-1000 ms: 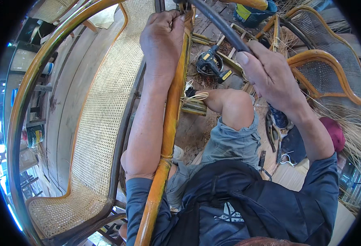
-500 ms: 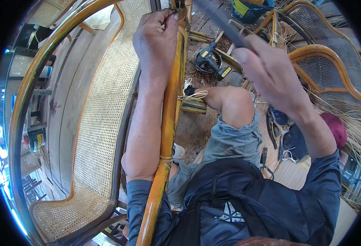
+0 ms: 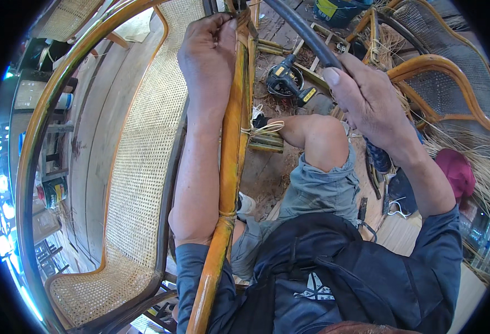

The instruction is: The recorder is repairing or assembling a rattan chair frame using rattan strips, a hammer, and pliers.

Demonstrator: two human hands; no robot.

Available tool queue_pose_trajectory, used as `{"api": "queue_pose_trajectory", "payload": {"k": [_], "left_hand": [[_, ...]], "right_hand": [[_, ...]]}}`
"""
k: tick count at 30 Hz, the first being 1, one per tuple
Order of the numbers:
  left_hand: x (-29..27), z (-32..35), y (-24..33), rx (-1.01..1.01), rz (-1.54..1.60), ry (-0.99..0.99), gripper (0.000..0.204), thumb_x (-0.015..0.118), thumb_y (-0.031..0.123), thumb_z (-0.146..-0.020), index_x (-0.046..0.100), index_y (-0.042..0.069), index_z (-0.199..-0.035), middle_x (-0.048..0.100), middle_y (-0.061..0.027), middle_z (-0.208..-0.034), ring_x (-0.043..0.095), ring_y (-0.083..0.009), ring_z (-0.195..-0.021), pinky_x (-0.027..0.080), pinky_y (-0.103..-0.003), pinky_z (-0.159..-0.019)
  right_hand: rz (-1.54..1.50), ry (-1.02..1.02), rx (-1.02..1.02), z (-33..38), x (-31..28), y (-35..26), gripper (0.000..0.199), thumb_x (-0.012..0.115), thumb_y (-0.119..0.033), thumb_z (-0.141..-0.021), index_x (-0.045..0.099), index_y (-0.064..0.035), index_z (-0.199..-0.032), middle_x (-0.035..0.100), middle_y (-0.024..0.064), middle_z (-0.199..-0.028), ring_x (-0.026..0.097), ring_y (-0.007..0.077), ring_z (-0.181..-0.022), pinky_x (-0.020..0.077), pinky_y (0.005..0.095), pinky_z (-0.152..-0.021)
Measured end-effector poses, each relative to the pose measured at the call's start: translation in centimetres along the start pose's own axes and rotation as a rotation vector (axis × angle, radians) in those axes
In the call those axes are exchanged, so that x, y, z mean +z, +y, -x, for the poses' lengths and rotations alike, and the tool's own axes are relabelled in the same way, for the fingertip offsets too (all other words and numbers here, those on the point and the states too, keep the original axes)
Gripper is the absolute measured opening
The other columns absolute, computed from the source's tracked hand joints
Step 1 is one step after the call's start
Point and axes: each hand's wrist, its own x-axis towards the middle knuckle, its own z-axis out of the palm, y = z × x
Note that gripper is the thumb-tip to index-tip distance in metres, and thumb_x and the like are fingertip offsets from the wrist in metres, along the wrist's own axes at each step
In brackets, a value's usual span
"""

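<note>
My left hand (image 3: 207,47) is closed near the top of the view, with thumb and fingers pinched beside the joint of a yellow-brown rattan pole (image 3: 231,150). What lies between those fingertips is too small to make out. The pole runs down along my left forearm, and a wrapped binding (image 3: 243,30) covers its upper end. In my right hand (image 3: 370,103) is the end of a dark grey, smooth rod (image 3: 306,34). It slants up and left toward the pole's upper end, and its far end is cut off by the top edge.
A long woven cane seat (image 3: 139,161) with a curved frame stands at the left. A cordless drill (image 3: 285,79) lies on a round container beyond my knee. Woven chairs (image 3: 442,72), loose cane strips (image 3: 462,153), a maroon cap (image 3: 456,171) and a dark bucket (image 3: 339,12) are at the right.
The dark rod and my right hand, blurred by motion before, now look sharp, with the rod slightly farther right. My left hand keeps its pinch at the same joint.
</note>
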Motion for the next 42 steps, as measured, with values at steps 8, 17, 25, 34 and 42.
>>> {"api": "queue_pose_trajectory", "payload": {"k": [8, 17, 25, 34, 42], "left_hand": [[-0.5, 0.7, 0.5, -0.109, 0.077, -0.084, 0.019, 0.058, 0.011, -0.085, 0.061, -0.001, -0.100, 0.060, -0.0125, -0.093, 0.062, -0.0198, -0.078, 0.049, -0.028, -0.071], [-1.1, 1.0, 2.1, -0.225, -0.088, -0.161, 0.040, 0.064, 0.029, -0.080, 0.056, -0.004, -0.102, 0.063, -0.0163, -0.089, 0.064, -0.0246, -0.079, 0.051, -0.033, -0.070], [-1.4, 0.4, 2.7, -0.312, -0.273, -0.397, 0.049, 0.052, 0.040, -0.083, 0.054, -0.007, -0.099, 0.062, -0.0278, -0.081, 0.061, -0.0426, -0.083, 0.050, -0.045, -0.074], [-1.1, 0.3, 2.2, -0.240, -0.353, -0.435, 0.044, 0.048, 0.037, -0.086, 0.054, -0.005, -0.098, 0.061, -0.0294, -0.080, 0.059, -0.0455, -0.080, 0.049, -0.048, -0.072], [-1.0, 0.7, 2.0, -0.244, -0.332, -0.427, 0.043, 0.048, 0.038, -0.086, 0.054, -0.003, -0.099, 0.061, -0.0285, -0.080, 0.059, -0.0456, -0.080, 0.049, -0.048, -0.072]], "right_hand": [[-0.050, 0.006, -0.004, 0.2, 0.2, 0.8, 0.038, 0.043, -0.037, -0.094, 0.053, -0.0001, -0.096, 0.043, -0.0008, -0.055, 0.045, 0.0050, -0.043, 0.0383, 0.0202, -0.040], [0.099, 0.057, -0.092, -0.4, 0.5, 0.1, 0.035, 0.048, -0.033, -0.092, 0.053, 0.0008, -0.085, 0.046, 0.0140, -0.062, 0.047, 0.0247, -0.054, 0.0385, 0.0347, -0.051], [-0.070, 0.202, -0.307, -0.6, 0.6, -1.8, 0.028, 0.054, -0.026, -0.090, 0.054, 0.0018, -0.088, 0.047, 0.0166, -0.062, 0.049, 0.0274, -0.053, 0.0392, 0.0362, -0.050], [-0.007, 0.133, -0.183, -0.8, 0.9, -1.5, 0.028, 0.054, -0.025, -0.090, 0.050, 0.0015, -0.082, 0.046, 0.0169, -0.055, 0.048, 0.0316, -0.049, 0.0384, 0.0371, -0.047], [0.112, 0.000, -0.057, -1.2, 1.4, 0.5, 0.027, 0.052, -0.024, -0.090, 0.049, 0.0009, -0.083, 0.043, 0.0131, -0.056, 0.045, 0.0250, -0.050, 0.0365, 0.0343, -0.048]]}}
